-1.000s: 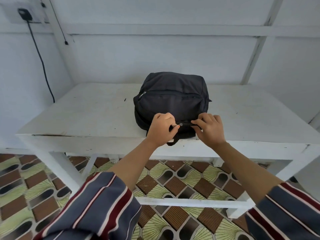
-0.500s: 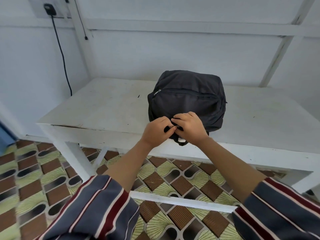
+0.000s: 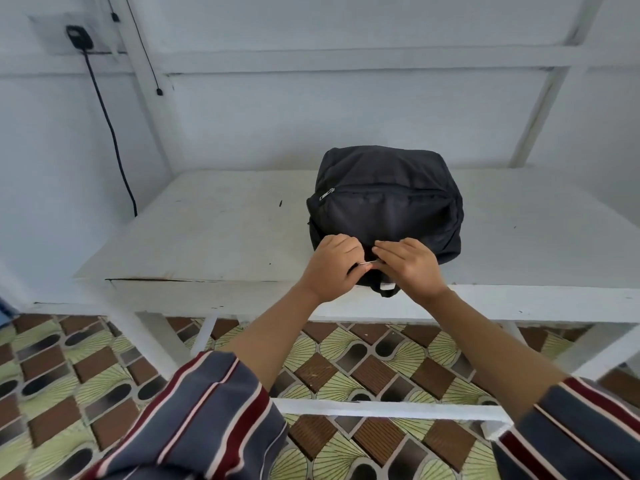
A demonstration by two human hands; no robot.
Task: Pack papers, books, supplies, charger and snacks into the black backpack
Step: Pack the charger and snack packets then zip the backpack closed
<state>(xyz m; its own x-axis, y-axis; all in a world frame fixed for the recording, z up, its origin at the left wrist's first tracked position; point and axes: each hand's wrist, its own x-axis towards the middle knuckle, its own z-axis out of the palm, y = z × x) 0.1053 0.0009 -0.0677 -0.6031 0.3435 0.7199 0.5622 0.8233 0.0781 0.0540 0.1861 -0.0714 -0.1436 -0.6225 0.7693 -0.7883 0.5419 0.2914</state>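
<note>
The black backpack (image 3: 388,206) lies flat on the white table (image 3: 214,237), its top end at the near edge with a carry loop hanging over it. A front pocket zipper with a silver pull runs across its upper face. My left hand (image 3: 334,266) is curled at the bag's near end and pinches a small silver zipper pull between thumb and finger. My right hand (image 3: 407,263) sits just to the right, its fingers bent over the bag's near edge and touching the same zipper. No papers, books or snacks are in view.
A black plug (image 3: 79,37) sits in a wall socket at upper left, its cable (image 3: 110,129) running down behind the table. White wall beams stand behind. Patterned floor tiles (image 3: 329,372) lie under the table, whose lower crossbar (image 3: 381,408) is near my arms.
My right hand has drawn in toward the left hand along the bag's near edge, so both now meet at the zipper pull. The view has swung left, showing the wall socket.
</note>
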